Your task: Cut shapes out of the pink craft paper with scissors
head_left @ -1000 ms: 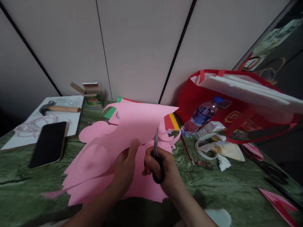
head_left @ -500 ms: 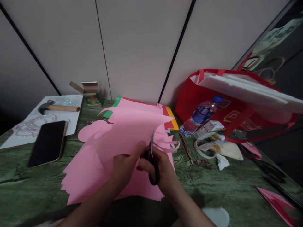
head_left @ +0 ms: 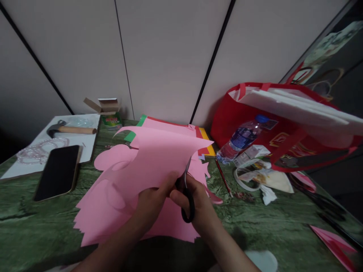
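My left hand (head_left: 154, 202) grips the lower edge of a pink paper sheet (head_left: 164, 155), thumb on top. The sheet has curved cut edges and pointed corners, and it is raised above other pink paper (head_left: 99, 219) on the table. In my right hand (head_left: 198, 204) is a pair of black-handled scissors (head_left: 187, 196). Their blades point up and away from me, against the sheet's right edge. A rounded pink cutout (head_left: 109, 156) lies to the left of the sheet. Below the scissors, part of the pink paper is hidden by my hands.
On the left are a phone (head_left: 58, 172), a hammer (head_left: 75, 129) and clear beads (head_left: 34, 151). A small open box (head_left: 111, 119) stands at the back. To the right are a pencil (head_left: 224, 177), a water bottle (head_left: 242, 138), a tape roll (head_left: 238, 177) and a red bag (head_left: 222, 117).
The scissors have shifted slightly right along the sheet's edge. The curled pink strip beside them has dropped lower, and the sheet's right corner has swung a little to the right.
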Motion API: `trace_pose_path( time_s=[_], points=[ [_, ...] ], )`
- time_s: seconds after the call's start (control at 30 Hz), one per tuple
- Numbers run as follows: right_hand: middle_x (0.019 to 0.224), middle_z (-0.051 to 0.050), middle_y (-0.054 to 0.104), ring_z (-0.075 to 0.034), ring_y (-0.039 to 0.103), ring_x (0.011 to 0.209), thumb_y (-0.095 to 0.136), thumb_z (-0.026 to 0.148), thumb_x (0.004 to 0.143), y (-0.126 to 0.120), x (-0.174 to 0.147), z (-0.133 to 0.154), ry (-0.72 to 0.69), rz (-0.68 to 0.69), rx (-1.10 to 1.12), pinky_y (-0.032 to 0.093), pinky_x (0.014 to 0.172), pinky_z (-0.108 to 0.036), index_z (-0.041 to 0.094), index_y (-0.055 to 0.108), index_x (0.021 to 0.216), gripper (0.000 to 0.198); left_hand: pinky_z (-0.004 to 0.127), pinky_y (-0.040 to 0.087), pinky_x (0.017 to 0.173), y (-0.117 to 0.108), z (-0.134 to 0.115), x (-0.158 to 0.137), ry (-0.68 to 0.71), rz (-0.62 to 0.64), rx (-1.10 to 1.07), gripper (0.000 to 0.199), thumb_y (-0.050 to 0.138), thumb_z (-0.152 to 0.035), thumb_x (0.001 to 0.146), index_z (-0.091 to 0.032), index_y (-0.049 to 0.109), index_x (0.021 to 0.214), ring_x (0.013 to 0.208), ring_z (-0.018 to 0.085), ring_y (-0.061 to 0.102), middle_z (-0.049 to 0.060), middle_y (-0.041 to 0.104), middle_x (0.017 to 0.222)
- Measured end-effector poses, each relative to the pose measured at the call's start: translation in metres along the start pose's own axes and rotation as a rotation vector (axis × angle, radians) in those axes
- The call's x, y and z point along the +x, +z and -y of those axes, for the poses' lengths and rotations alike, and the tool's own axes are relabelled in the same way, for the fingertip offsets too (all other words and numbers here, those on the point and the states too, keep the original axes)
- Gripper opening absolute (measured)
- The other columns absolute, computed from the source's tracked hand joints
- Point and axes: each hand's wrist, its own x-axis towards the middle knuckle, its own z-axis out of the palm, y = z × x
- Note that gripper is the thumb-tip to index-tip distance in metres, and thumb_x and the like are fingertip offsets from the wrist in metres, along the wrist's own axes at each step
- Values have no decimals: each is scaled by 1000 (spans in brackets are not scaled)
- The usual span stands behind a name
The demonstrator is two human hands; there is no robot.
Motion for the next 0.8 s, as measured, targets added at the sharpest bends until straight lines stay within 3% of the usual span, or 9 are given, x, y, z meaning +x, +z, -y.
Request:
trace_pose_path(
  time_s=[0.17, 0.6, 0.8],
  points=[
    [61, 5, 40, -12, 37, 57, 71, 36, 65, 0, 0, -3, -5, 4, 12, 36, 53, -25, 20, 50, 66, 27, 32, 50, 65, 1, -1, -1, 0, -1, 33, 27, 59, -44, 68, -21, 70, 59, 78, 27, 66, 6, 73, 71],
    [62, 6, 39, -12, 37, 59, 70, 32, 68, 0, -1, -4, 11, 3, 31, 34, 54, -26, 20, 49, 67, 24, 34, 49, 72, -1, -7, -5, -95, 53, 76, 33, 57, -48, 68, -21, 69, 53, 81, 28, 65, 7, 72, 68],
    [60, 6, 40, -10, 35, 54, 71, 31, 66, -1, -1, -3, 31, -4, 30, 31, 51, -25, 19, 49, 66, 25, 32, 48, 71, 1, -11, -7, -102, 7, 50, 32, 59, -46, 68, -21, 67, 50, 78, 27, 65, 6, 72, 64]
  ],
)
